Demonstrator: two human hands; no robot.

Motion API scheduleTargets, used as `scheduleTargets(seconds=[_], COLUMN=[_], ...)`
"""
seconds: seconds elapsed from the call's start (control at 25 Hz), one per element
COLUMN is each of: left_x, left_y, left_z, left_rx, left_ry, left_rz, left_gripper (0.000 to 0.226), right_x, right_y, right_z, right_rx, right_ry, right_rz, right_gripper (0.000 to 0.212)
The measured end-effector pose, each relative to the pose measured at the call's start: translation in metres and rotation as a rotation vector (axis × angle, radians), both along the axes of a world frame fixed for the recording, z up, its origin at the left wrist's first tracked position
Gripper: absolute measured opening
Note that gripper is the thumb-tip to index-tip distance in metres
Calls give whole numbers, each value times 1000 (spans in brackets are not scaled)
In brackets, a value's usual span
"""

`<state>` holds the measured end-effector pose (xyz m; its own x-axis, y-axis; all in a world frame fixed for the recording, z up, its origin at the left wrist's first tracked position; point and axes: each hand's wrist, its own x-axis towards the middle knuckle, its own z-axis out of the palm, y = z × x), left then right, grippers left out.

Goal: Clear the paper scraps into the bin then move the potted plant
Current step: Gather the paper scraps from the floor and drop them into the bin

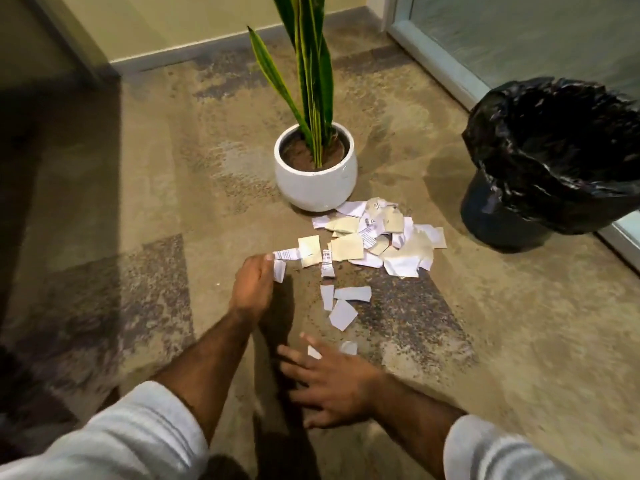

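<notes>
A pile of torn paper scraps [377, 237] lies on the carpet just in front of a white pot [316, 181] holding a tall green plant. More scraps [343, 304] trail toward me. My left hand [252, 289] is curled and pinches a small white scrap [279, 270] at the pile's left end. My right hand [329, 379] lies low over the carpet with fingers spread; small scraps [348, 348] lie beside its fingertips. The bin [554, 161], lined with a black bag, stands at the right.
The carpet [138, 202] is patterned in tan and grey. A wall with a skirting board [194, 50] runs behind the plant. A glass panel with a white frame [436, 60] stands behind the bin. A dark shadow covers the left side.
</notes>
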<state>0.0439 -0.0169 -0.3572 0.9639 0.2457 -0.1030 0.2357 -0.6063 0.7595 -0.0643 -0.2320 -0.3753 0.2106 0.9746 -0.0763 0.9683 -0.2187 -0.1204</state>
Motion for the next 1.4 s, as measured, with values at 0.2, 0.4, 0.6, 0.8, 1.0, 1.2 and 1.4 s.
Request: scheduleTargets(seconds=[0.2, 0.4, 0.6, 0.8, 1.0, 1.2, 1.4], left_x=[3, -5, 25, 72, 18, 2, -9], left_y=[-1, -36, -56, -61, -86, -49, -69], left_z=[-21, -22, -3, 20, 17, 10, 14], left_rx=[234, 187, 121, 257, 84, 244, 159], left_ry=[129, 147, 187, 383, 276, 280, 358], left_rz=[-72, -164, 11, -269, -395, 222, 59], left_gripper=[48, 50, 57, 68, 40, 37, 44], right_x=[55, 120, 125, 113, 109, 128, 116], right_y=[-12, -29, -49, -26, -10, -34, -17], right_z=[-2, 40, 35, 40, 40, 58, 58], right_rx=[-5, 285, 257, 59, 110, -40, -100], right_ry=[-104, 258, 728, 642, 595, 783, 694], right_rz=[-356, -1109, -1580, -1452, -1329, -1446, -1381], right_gripper=[56, 63, 84, 108, 81, 115, 121])
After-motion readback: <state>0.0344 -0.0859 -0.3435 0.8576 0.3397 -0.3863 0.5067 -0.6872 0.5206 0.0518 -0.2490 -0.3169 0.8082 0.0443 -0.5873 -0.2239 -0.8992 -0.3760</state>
